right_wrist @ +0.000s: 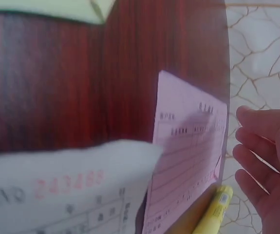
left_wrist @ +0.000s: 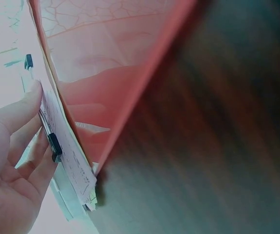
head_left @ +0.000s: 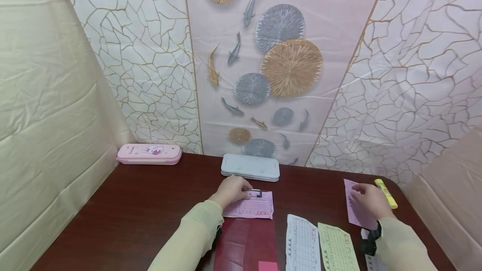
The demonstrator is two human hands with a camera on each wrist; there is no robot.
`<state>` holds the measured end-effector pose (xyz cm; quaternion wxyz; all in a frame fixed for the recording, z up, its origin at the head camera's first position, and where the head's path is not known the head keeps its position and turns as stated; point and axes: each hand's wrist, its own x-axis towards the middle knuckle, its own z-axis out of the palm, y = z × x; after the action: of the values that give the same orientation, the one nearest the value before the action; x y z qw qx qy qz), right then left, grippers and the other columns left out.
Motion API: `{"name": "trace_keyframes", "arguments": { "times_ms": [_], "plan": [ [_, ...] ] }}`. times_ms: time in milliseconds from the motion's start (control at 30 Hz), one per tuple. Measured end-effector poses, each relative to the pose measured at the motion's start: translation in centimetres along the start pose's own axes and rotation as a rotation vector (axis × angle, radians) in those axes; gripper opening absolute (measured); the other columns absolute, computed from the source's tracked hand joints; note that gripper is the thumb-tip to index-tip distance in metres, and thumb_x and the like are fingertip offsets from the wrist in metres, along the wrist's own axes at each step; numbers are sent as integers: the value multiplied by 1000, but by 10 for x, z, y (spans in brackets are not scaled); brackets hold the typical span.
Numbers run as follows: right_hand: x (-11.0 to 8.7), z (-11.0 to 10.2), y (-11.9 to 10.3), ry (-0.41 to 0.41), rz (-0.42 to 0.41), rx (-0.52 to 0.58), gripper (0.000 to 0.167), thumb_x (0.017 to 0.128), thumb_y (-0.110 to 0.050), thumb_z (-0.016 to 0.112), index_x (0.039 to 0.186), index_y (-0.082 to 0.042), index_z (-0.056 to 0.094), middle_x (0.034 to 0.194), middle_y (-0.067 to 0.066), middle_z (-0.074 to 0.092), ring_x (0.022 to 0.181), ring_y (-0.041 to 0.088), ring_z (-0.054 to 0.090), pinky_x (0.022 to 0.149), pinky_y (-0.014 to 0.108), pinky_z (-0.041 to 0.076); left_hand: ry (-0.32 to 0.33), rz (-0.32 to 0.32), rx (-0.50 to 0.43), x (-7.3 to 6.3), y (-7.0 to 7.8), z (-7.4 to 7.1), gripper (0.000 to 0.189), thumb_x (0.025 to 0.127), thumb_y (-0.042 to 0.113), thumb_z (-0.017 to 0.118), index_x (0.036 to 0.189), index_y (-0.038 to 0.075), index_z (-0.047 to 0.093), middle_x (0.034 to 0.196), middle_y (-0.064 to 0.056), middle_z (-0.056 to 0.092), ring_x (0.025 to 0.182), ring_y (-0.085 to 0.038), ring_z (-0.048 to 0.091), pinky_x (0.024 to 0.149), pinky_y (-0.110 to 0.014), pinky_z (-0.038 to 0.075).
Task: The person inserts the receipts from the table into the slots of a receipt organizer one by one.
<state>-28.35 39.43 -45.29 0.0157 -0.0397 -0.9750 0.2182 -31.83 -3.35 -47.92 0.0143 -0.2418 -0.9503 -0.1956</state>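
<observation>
My left hand (head_left: 232, 189) is at the top of a dark red clipboard (head_left: 244, 244), its thumb and fingers on the metal clip (left_wrist: 54, 146) with black ends. Under that clip lies a small stack of printed slips, a pink form (head_left: 260, 209) uppermost. On the right, my right hand (head_left: 370, 202) hovers over a loose pink slip (head_left: 354, 210), fingers loosely bent. The right wrist view shows these fingers apart from the pink slip (right_wrist: 186, 146), holding nothing. A white slip (right_wrist: 81, 190) lies near it, partly under the right wrist in the head view.
A white form (head_left: 302, 244) and a pale green form (head_left: 338, 248) lie right of the clipboard. A yellow highlighter or glue stick (head_left: 385, 193) rests by the right edge. At the back are a pale tin case (head_left: 250, 166) and a pink pencil case (head_left: 149, 154), before a patterned cloth.
</observation>
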Motion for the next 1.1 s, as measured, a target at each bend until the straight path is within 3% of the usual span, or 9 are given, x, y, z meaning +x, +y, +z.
{"name": "trace_keyframes", "arguments": {
  "times_ms": [233,467,633,867,1100],
  "plan": [
    [12,-3,9,23,-47,-81,35,90,-13,59,112,14,60,113,36,58,103,53,53,82,60,46,-8,-13,-13,0,0,-2,24,76,25,80,99,22,77,95,12,72,99,-10,64,83,-27,51],
    [23,-3,18,-33,-127,-174,45,83,-8,64,117,20,52,114,40,54,104,57,51,84,62,44,-10,-23,-3,-1,1,0,24,75,26,80,98,22,77,95,12,72,99,-10,64,84,-27,51],
    [32,-2,16,-93,-111,-160,55,81,-13,64,123,19,47,117,40,52,106,58,49,84,64,44,3,-21,5,0,0,0,25,74,27,80,98,23,77,95,13,72,99,-10,64,84,-27,51],
    [36,-2,15,-208,-37,-160,55,79,-5,60,123,22,42,115,42,50,104,56,50,84,61,45,10,-10,8,0,-1,2,24,75,28,80,98,24,77,94,13,72,98,-8,64,83,-26,51],
    [36,0,15,-203,-40,-231,62,84,-19,67,118,27,41,109,44,51,100,55,52,85,60,45,2,-24,5,0,-2,1,23,76,27,79,99,23,77,96,12,72,100,-9,64,85,-26,51]
  ]
}}
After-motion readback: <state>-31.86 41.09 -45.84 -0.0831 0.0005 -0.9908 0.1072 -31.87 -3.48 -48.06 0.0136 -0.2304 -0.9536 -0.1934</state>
